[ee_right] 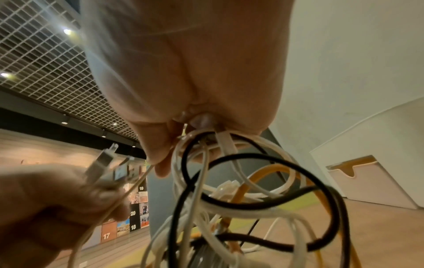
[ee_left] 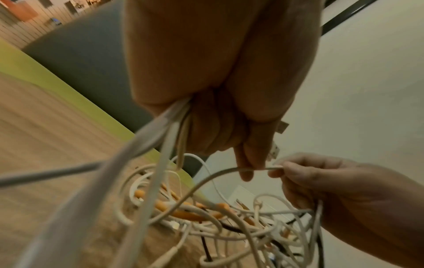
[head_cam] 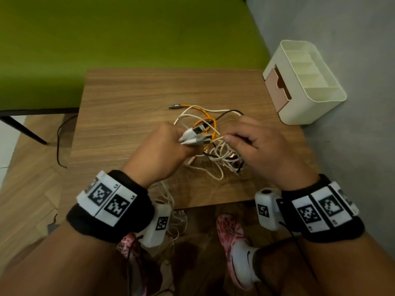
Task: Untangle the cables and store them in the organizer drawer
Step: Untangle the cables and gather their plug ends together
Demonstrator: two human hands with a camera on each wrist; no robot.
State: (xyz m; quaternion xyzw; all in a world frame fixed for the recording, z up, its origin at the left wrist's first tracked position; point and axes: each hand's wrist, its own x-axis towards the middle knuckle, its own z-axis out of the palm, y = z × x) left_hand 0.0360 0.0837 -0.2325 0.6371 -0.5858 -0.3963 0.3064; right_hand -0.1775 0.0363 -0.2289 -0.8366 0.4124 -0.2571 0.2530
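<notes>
Left hand (head_cam: 164, 146) is gripping several white plugs, right hand (head_cam: 260, 146) is pinching one white strand w/ loops bunched below; probably best feeding slack gently, no yanking tangle (head_cam: 213, 133).

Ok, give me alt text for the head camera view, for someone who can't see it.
Over a small wooden table, the left hand grips several white cable ends while the right hand pinches a thin white strand, both working a tangle of white, orange and black cables. A cream organizer with a pink drawer sits on the table's far right corner.

two hands (head_cam: 162, 146), one organizer (head_cam: 303, 82)
</notes>
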